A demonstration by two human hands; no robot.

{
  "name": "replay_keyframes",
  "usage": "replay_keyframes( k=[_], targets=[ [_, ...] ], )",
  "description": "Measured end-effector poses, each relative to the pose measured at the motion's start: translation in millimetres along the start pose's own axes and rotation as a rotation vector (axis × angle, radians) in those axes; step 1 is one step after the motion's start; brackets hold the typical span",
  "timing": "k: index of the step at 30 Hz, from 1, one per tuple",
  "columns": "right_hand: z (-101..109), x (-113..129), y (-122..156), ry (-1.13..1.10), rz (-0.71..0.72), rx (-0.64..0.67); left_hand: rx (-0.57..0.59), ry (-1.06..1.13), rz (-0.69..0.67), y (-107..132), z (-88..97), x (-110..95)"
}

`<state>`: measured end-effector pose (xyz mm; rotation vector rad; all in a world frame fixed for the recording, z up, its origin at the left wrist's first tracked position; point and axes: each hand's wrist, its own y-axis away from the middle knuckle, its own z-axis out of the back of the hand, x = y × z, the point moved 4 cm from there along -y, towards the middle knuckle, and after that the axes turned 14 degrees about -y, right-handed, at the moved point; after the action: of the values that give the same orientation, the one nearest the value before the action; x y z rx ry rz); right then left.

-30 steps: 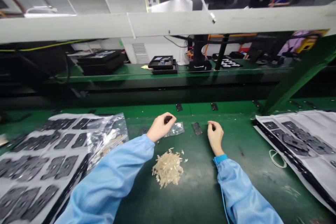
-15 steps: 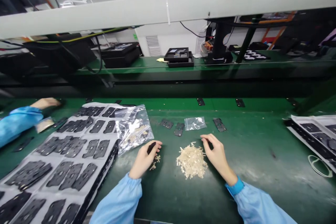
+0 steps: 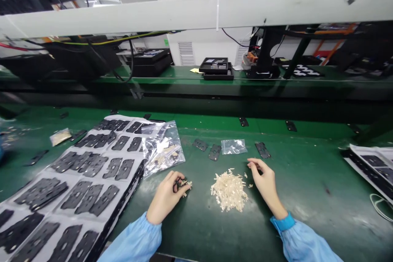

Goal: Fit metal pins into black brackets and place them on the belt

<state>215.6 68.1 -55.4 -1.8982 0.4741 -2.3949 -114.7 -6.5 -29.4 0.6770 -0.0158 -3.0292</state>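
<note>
My left hand is curled around a small black part, mostly hidden by the fingers. Its fingertips are down at a few cream-coloured strips on the bench. To the right lies a heap of the same pale strips. Beside that heap, my right hand has thumb and fingertips pressed together; anything between them is too small to make out. A couple of stray strips lie between the heap and this hand. Behind are two flat black plates, a small clear bag and another black plate.
A grey tray of black plates fills the left, with a clear zip bag overlapping its edge. Another tray stands at far right, a pale loop near it. A white beam crosses overhead. A blue sleeve shows at the left edge.
My left hand has turned and closed down over the small group of strips. My right hand stays pinched, slightly farther from the heap. The other person's hand has left view; the whole view has shifted.
</note>
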Motion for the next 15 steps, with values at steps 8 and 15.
replay_keyframes(
  k=[8,15],
  targets=[
    [-3,2,1,-0.054,-0.017,0.029,0.031,0.044,0.043,-2,-6.7,11],
    [-5,15,7,-0.023,-0.005,-0.042,0.038,0.058,0.132,-4,3.0,10]
  ],
)
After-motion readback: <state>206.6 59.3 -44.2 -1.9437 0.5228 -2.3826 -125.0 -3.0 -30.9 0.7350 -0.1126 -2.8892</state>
